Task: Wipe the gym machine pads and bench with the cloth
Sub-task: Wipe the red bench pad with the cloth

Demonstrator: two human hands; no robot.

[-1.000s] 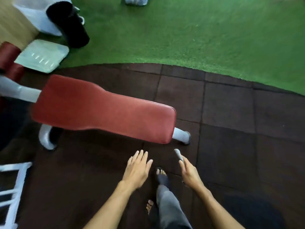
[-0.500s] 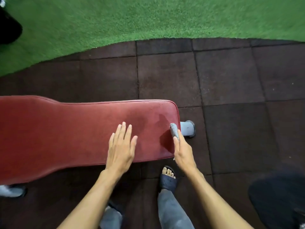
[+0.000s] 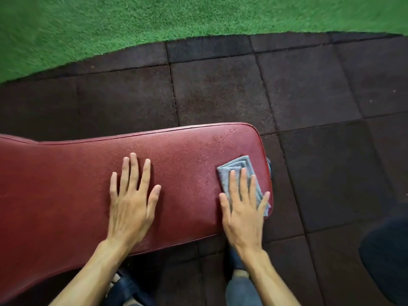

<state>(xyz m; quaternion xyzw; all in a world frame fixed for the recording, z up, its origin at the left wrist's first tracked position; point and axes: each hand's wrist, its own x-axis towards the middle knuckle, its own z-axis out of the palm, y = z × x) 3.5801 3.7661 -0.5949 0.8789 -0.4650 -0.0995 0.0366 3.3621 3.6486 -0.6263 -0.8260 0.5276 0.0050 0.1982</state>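
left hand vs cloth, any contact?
Apart. The head view shows the left hand flat on the bench, with bare red padding between it and the cloth under the right hand.

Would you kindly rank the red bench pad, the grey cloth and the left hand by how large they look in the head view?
1. red bench pad, by far the largest.
2. left hand.
3. grey cloth, though the right hand hides part of it.
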